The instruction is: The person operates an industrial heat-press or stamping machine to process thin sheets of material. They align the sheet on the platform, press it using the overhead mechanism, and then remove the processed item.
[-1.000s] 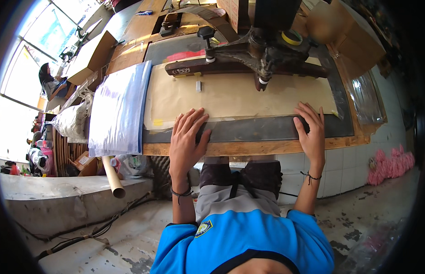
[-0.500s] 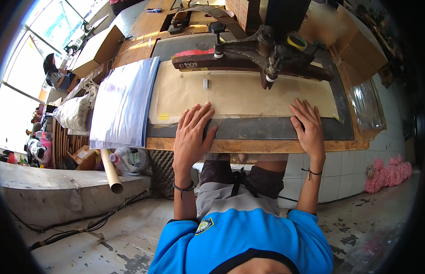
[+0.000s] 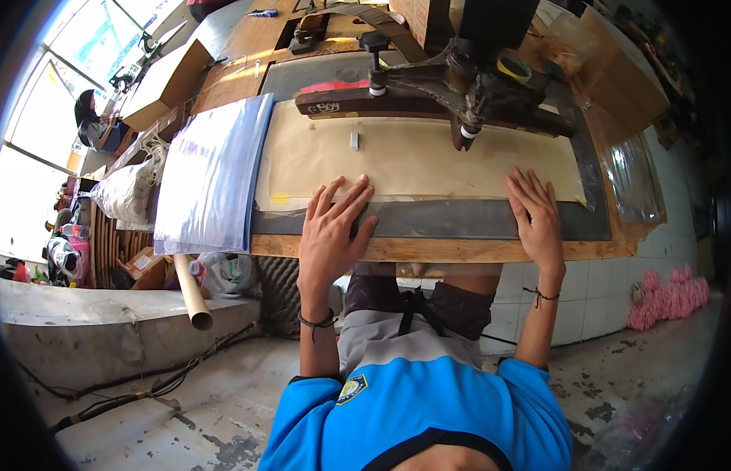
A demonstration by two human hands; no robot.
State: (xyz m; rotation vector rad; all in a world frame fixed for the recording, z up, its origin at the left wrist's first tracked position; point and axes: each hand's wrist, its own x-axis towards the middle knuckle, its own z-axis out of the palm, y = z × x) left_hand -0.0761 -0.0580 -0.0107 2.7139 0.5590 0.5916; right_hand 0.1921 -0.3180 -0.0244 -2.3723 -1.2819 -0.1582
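My left hand (image 3: 332,228) lies open on the near edge of a long beige sheet (image 3: 436,169), fingertips on the sheet and fingers spread. Farther right, my right hand (image 3: 540,220) rests open, its straight fingers on the same sheet and lying closer together. A dark grey mat (image 3: 452,220) spreads under the sheet. On the beige surface sits a small light-grey block (image 3: 354,141), beyond my left fingertips. Across the sheet's far side runs the dark bar (image 3: 358,105) of a press-like metal machine (image 3: 452,78). Neither hand holds anything.
To the left lies a stack of clear plastic sheets (image 3: 212,177). Clear plastic (image 3: 632,180) hangs at the table's right end. The wooden table edge (image 3: 452,250) runs before me. Cardboard boxes (image 3: 168,85) and a roll of yellow tape (image 3: 514,70) stand farther back. Another person (image 3: 95,125) sits far left.
My right hand has shifted slightly to the right, its fingers closer together. My left hand stays near the same place with its fingers a little more spread.
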